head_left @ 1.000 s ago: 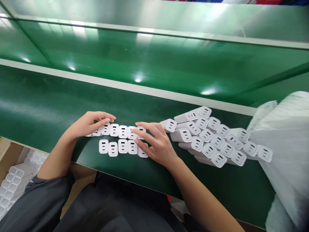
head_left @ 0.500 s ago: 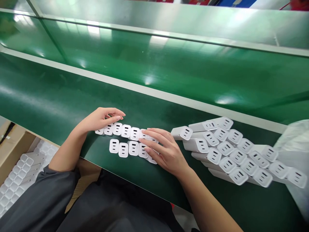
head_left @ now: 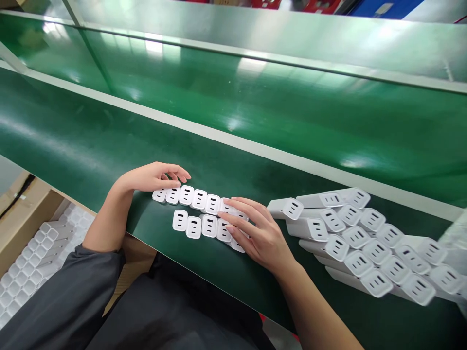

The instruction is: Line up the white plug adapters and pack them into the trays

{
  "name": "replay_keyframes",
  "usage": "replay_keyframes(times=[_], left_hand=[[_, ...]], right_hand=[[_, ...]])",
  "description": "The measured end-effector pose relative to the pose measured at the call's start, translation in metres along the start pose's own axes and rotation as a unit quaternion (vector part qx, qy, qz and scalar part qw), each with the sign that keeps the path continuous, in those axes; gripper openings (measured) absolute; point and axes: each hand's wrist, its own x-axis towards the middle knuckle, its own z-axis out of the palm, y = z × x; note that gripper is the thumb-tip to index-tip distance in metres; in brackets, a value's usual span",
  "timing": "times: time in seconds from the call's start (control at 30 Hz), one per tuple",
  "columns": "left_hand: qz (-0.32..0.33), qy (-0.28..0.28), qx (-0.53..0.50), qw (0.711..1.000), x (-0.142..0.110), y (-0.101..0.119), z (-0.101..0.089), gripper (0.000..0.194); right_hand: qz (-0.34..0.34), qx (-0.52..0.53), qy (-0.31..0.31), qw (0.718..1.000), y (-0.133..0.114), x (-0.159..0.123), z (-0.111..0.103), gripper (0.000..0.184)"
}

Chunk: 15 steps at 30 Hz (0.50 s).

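Observation:
Two short rows of white charger blocks stand on the green work surface, port faces up. My left hand point(head_left: 160, 176) is at the left end of the far row point(head_left: 199, 199), its thumb touching or just above the blocks and its other fingers stretched out past them. Over the right ends of both rows lies my right hand point(head_left: 260, 236), fingers spread and covering part of the last blocks. The near row point(head_left: 209, 226) is slightly uneven, one block sitting closer to me. Neither hand is wrapped round a block.
A stacked pile of similar white chargers point(head_left: 359, 237) lies to the right, many on their sides. Clear plastic point(head_left: 456, 233) is at the far right. Below left, a cardboard box point(head_left: 32, 228) holds white trays point(head_left: 27, 279). A pale strip point(head_left: 219, 132) runs behind the work surface.
The view has shifted a little, so the rows and pile appear farther right. Both hands keep nearly the same pose and place against the rows.

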Motion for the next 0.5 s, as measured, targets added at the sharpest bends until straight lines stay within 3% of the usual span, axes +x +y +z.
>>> replay_keyframes(times=[0.17,0.33,0.5], left_hand=[[0.029,-0.059,0.035,0.997,-0.006,-0.005,-0.005,0.049],[0.084,-0.082,0.081,0.990,-0.010,-0.006,-0.003,0.080],[0.101,-0.087,0.098,0.986,-0.012,-0.005,-0.003,0.079]], right_hand=[[-0.003,-0.007,-0.003,1.000,0.000,0.000,0.000,0.019],[-0.002,-0.016,-0.003,1.000,-0.001,0.001,0.000,0.019],[-0.004,-0.016,-0.003,1.000,-0.001,0.001,-0.001,0.019]])
